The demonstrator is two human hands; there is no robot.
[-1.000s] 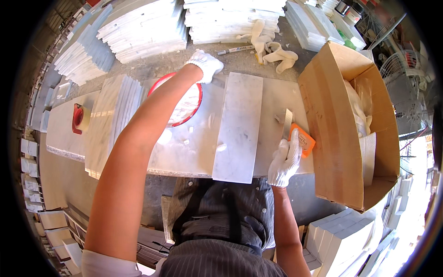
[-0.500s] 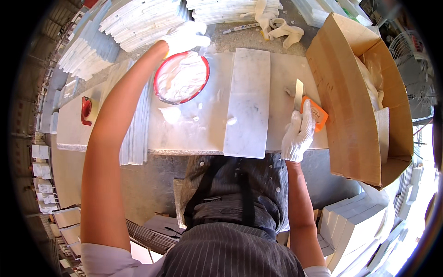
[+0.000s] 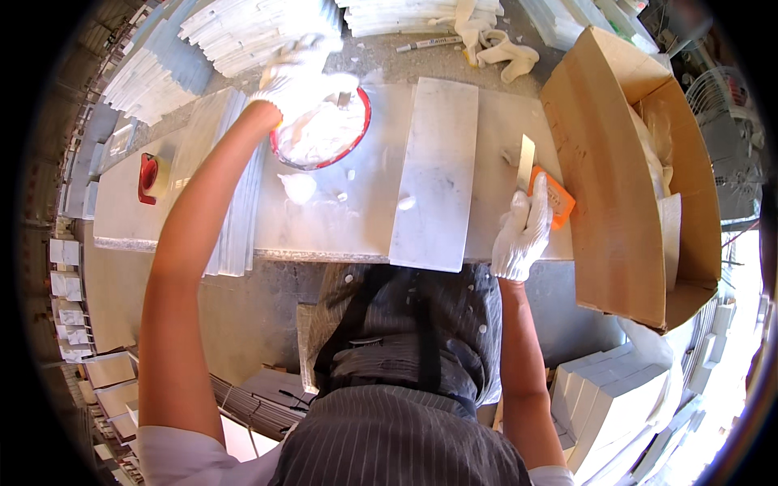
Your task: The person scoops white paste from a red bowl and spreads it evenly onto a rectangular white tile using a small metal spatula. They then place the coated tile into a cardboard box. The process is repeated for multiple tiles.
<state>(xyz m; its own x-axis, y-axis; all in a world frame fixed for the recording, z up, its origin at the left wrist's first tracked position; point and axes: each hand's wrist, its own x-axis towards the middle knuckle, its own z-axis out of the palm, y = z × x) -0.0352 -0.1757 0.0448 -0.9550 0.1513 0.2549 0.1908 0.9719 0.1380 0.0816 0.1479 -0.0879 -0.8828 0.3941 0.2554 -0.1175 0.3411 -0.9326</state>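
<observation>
The worktop has open room left of the slab overhanging its near edge; over the far-left tub the left hand has shifted leftward; the right hand touches an orange block; I cannot tell either hand's grip.

**Harsh white daylight, dim on one side**

From where I'm standing, the light glares hardest between three and four o'clock, where the background burns to white. Toward nine o'clock the hall falls into gloom. Near eleven, the left hand is blurred and overexposed, and the white paste beside it loses detail. The slab stacks there bleach too. Straight edges bow outward near the black rim.
</observation>
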